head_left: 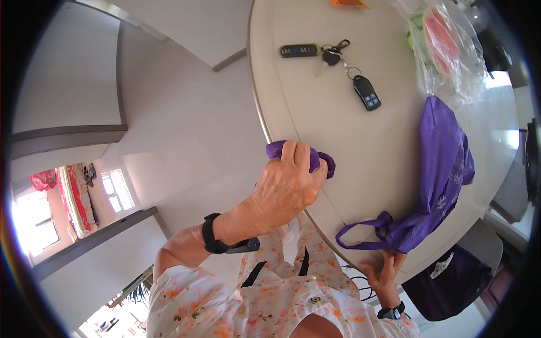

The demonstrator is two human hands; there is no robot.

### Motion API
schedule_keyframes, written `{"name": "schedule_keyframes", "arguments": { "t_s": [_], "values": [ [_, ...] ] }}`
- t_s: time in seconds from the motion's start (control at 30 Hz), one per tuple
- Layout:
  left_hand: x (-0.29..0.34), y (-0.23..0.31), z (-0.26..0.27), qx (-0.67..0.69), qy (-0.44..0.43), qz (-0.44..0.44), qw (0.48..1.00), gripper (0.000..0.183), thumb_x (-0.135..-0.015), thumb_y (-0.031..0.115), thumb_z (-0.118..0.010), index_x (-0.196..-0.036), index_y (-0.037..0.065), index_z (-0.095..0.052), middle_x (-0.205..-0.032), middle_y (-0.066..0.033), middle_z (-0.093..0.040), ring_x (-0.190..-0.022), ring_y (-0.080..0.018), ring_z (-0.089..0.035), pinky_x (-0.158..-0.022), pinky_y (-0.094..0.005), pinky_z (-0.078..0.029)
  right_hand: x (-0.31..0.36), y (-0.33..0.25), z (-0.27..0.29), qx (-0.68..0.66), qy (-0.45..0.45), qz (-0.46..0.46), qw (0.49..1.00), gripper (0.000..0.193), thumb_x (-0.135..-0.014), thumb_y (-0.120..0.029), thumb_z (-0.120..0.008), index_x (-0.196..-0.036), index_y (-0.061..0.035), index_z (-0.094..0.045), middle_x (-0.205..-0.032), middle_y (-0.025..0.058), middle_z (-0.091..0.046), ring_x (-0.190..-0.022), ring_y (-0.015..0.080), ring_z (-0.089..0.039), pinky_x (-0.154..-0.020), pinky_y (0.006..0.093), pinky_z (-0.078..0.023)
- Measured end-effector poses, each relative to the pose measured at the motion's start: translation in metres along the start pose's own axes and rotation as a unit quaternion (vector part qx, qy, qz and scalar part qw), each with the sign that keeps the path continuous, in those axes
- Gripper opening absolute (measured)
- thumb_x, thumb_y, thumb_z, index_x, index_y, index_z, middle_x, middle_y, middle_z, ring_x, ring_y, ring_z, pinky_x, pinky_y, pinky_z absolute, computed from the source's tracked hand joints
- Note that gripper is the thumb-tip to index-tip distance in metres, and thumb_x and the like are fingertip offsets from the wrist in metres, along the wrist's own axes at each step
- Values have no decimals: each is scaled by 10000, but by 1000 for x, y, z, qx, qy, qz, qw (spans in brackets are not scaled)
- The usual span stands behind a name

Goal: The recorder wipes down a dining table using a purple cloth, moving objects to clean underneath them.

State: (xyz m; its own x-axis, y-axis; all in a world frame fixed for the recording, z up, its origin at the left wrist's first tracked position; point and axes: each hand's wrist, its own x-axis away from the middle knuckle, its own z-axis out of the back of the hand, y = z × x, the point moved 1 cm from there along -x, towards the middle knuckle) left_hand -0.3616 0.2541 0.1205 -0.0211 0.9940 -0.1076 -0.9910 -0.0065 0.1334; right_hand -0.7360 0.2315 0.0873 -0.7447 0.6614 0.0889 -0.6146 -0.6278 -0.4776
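My left hand (290,174) is closed around a bunched purple cloth (276,149), pressed near the left edge of the pale table (338,141). Part of the cloth sticks out on both sides of the fingers. At the near edge of the table my right hand (385,276) rests with its thumb spread away from the fingers. Its fingertips reach the lower end of a purple fabric bag (437,163); whether they touch it I cannot tell. One handle loop of that bag lies toward the left.
Keys with a black remote fob (367,93) and a dark tag (298,50) lie on the far part of the table. A clear plastic bag (445,48) holds something red and green. An orange packet (349,3) sits at the far edge. Beside the table stands a chair (479,248) with dark cloth.
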Motion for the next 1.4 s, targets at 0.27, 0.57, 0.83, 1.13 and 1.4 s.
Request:
{"name": "schedule_keyframes", "arguments": {
  "t_s": [0.27,0.57,0.83,1.13,1.4],
  "values": [
    [-50,-109,-11,-29,127,125,984,128,-748,34,-592,-874,37,-609,-852,-185,-498,-820,-332,-542,-472,-370,-496,-9,-13,7,-13,20,-9,1000,593,-794,-434,-736,-1165,4,-582,-1247,259,-474,-1142,455,-443,-958,558,-342],
    [-28,-90,7,35,35,51,997,160,-721,29,-610,-881,34,-614,-853,-183,-489,-825,-307,-543,-452,-338,-486,-39,-87,22,-71,15,-19,997,318,-814,-363,-679,-813,-49,-629,-777,113,-578,-674,289,-559,-579,400,-410],
    [-79,-186,-6,-23,123,74,989,187,-682,-7,-627,-867,23,-621,-834,-181,-487,-778,-292,-538,-460,-322,-480,-130,-139,-3,-110,20,11,994,322,-769,-215,-708,-997,-6,-620,-983,165,-572,-846,330,-544,-715,417,-437],
    [-78,-195,-1,32,74,22,997,304,-643,-79,-596,-906,73,-608,-822,-142,-456,-780,-305,-506,-497,-353,-446,-172,-127,-39,54,81,-63,993,534,-807,-373,-724,-1212,-57,-578,-1175,157,-497,-1093,327,-453,-908,453,-370],
    [-157,-247,-13,-56,138,-10,989,179,-699,-14,-616,-841,90,-646,-820,-132,-489,-776,-290,-536,-514,-353,-474,-175,-128,-41,28,101,-76,992,531,-797,-398,-736,-1188,-66,-599,-1135,155,-491,-1058,319,-457,-896,446,-369]
  ]
}}
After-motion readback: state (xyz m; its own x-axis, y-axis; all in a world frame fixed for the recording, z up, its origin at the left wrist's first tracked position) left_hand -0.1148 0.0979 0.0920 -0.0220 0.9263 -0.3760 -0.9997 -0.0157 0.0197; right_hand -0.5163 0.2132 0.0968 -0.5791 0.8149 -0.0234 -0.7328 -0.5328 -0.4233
